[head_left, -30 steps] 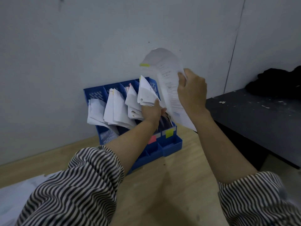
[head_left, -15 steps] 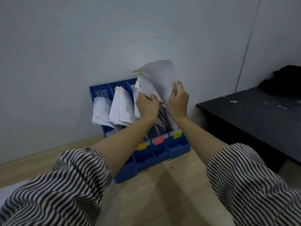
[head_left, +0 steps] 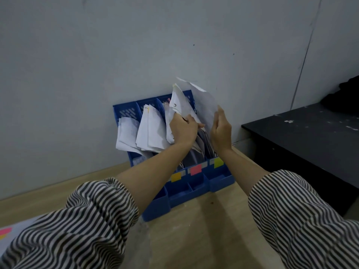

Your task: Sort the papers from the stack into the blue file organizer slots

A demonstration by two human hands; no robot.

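Observation:
The blue file organizer (head_left: 219,180) stands against the wall on a wooden table, its slots stuffed with white papers and tagged yellow, red and green at the front. My left hand (head_left: 182,129) grips a bunch of the papers (head_left: 177,102) in a right-hand slot and holds them aside. My right hand (head_left: 221,131) has its fingers straight against a white sheet (head_left: 205,102) that stands in the rightmost slot, its top curling above the organizer. Papers in the two left slots (head_left: 149,131) lean outward.
A black table (head_left: 303,136) stands to the right with a dark bundle (head_left: 345,96) on it. A white paper stack with a pink tab (head_left: 5,231) shows at the far left edge. The grey wall rises directly behind the organizer.
My right hand brought the sheet down from the air into the rightmost slot and its grip has relaxed to straight fingers. My left hand kept hold of the neighbouring papers.

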